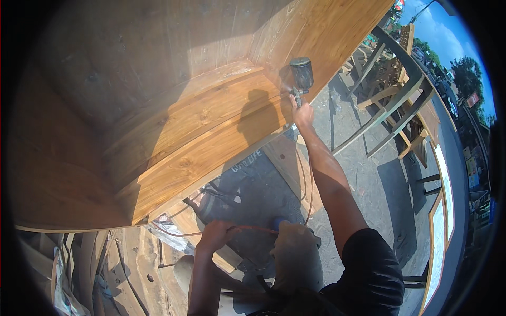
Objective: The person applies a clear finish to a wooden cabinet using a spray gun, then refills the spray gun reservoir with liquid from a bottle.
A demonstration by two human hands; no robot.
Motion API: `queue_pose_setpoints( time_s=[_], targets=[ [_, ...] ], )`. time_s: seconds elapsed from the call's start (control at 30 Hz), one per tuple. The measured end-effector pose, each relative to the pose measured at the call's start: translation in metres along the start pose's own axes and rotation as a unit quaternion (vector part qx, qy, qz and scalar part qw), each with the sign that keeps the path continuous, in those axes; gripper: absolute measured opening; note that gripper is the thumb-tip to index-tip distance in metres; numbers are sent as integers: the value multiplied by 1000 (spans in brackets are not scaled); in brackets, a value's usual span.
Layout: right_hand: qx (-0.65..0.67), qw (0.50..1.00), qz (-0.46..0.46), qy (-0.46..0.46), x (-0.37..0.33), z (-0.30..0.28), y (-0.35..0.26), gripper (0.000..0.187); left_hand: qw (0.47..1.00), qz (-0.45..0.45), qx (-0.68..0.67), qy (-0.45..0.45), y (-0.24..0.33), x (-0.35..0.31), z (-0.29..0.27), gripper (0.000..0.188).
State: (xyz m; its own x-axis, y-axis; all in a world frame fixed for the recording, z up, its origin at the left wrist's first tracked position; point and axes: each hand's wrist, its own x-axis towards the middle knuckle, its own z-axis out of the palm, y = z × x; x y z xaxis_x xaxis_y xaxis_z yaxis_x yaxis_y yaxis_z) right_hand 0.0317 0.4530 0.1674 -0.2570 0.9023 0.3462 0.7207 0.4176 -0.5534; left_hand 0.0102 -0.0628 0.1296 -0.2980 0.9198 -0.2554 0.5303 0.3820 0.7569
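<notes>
My right hand (302, 114) is wrapped round the handle of a spray gun (302, 75), its dark cup upright on top. A faint mist shows at the nozzle, beside the inner corner of a large wooden cabinet (195, 159). The cabinet's brown boards lie partly in sunlight, partly in shade. Lower down, my left hand (214, 235) is closed round a thin reddish hose (253, 228). The hose runs across in front of me, and a stretch of it hangs below the spray gun.
Wooden planks and offcuts (124, 274) lie at the lower left. Unfinished wooden furniture frames (392, 100) stand on the grey ground at the right, with white-topped panels (436, 237) farther along the edge. A loose board (290, 163) lies under the cabinet's front edge.
</notes>
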Motion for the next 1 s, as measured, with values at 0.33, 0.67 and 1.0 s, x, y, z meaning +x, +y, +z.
queue_pose_setpoints(
  time_s=[0.33, 0.67, 1.0],
  targets=[
    [4, 995, -91, 46, 33, -114, -71, 58, 1000, -11, 11, -22, 5, 18, 1, 27],
    [13, 968, -184, 170, 100, -269, -174, 59, 997, 65, -42, 5, -1, 36, 3, 34],
    [8, 923, -227, 311, 151, -375, -277, 69, 987, 83, -102, 95, 13, 40, -3, 28]
  ],
)
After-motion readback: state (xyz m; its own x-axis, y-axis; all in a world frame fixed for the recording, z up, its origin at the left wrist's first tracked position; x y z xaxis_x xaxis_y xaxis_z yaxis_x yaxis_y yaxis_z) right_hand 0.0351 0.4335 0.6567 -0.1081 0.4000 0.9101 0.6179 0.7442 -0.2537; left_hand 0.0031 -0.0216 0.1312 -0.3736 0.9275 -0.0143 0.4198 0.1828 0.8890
